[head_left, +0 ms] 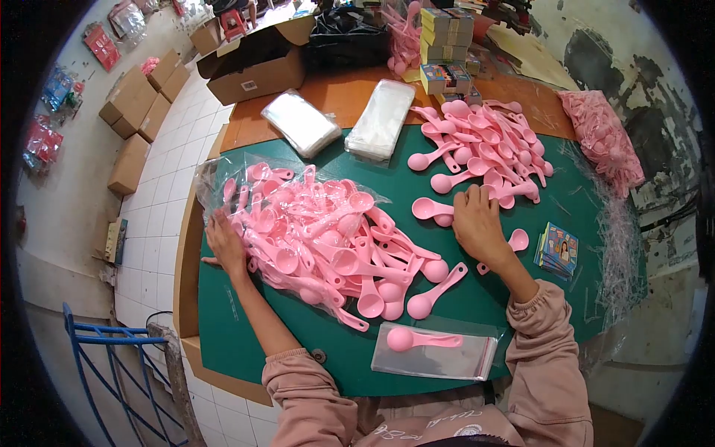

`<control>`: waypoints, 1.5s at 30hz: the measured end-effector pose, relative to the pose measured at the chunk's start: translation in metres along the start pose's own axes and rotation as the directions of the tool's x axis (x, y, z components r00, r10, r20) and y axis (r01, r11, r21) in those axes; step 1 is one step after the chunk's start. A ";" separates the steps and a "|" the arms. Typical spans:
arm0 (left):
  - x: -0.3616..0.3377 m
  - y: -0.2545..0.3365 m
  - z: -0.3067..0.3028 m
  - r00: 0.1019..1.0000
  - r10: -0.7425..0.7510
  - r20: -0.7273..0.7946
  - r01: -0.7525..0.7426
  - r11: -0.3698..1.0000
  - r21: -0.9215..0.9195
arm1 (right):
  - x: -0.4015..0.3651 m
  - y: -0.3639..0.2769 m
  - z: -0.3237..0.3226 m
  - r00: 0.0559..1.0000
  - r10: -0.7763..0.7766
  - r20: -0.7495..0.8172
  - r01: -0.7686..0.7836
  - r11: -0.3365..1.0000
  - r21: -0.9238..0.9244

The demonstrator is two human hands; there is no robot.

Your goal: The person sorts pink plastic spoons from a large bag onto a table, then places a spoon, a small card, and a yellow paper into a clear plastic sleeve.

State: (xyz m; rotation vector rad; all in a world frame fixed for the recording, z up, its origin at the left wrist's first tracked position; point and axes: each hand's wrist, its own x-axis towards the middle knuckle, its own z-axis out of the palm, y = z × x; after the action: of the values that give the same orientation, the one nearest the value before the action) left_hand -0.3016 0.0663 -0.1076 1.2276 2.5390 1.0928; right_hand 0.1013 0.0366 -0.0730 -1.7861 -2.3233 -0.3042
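My left hand (226, 244) lies at the left edge of a clear plastic bag (223, 182) full of pink measuring spoons, its thumb apart from the fingers. Many spoons (346, 261) spill from the bag's right side. My right hand (477, 222) is closed over pink spoons at the near edge of a second, loose pile (484, 138); a spoon (428, 208) pokes out to its left, and the fingers partly hide what they grip. Another spoon (518, 239) shows beyond my wrist. Close to me, one spoon (401, 339) rests on clear plastic sleeves (395, 363).
Two stacks of clear sleeves (302, 123) (381, 119) lie at the table's back. Small printed cards (557, 249) sit at right, more bundled cards (445, 78) behind. An open carton (257, 78), a pink-filled bag (603, 138) and plastic scraps (622, 253) edge the green tabletop (246, 335).
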 end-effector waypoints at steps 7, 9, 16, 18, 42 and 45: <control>0.004 -0.006 0.004 0.999 0.006 -0.044 -0.006 1.000 -0.006 | -0.003 0.015 -0.022 0.986 -0.082 0.148 0.048 0.975 0.218; 0.003 -0.006 0.003 0.999 0.017 -0.030 -0.018 1.000 -0.016 | -0.007 0.015 -0.016 0.985 -0.063 0.158 0.036 0.985 0.167; 0.009 -0.009 0.003 0.996 0.087 0.017 -0.086 0.995 -0.044 | 0.008 -0.001 -0.028 0.962 -0.149 0.229 -0.084 0.636 0.767; 0.003 -0.003 0.000 0.998 0.068 0.007 -0.068 0.997 -0.024 | 0.008 -0.015 -0.036 0.941 -0.182 0.286 -0.130 0.585 0.801; 0.009 -0.011 0.006 0.997 0.074 -0.012 -0.074 0.997 -0.006 | -0.009 -0.051 -0.024 0.906 -0.423 0.024 0.345 0.770 0.536; 0.009 -0.012 0.007 0.996 0.090 -0.011 -0.090 0.996 0.002 | -0.010 -0.053 -0.022 0.905 -0.424 0.023 0.344 0.764 0.546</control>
State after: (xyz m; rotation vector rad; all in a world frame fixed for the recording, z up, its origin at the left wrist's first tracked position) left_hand -0.3131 0.0718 -0.1185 1.3526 2.5151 1.1197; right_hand 0.0531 0.0080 -0.0568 -1.0868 -2.5268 0.4074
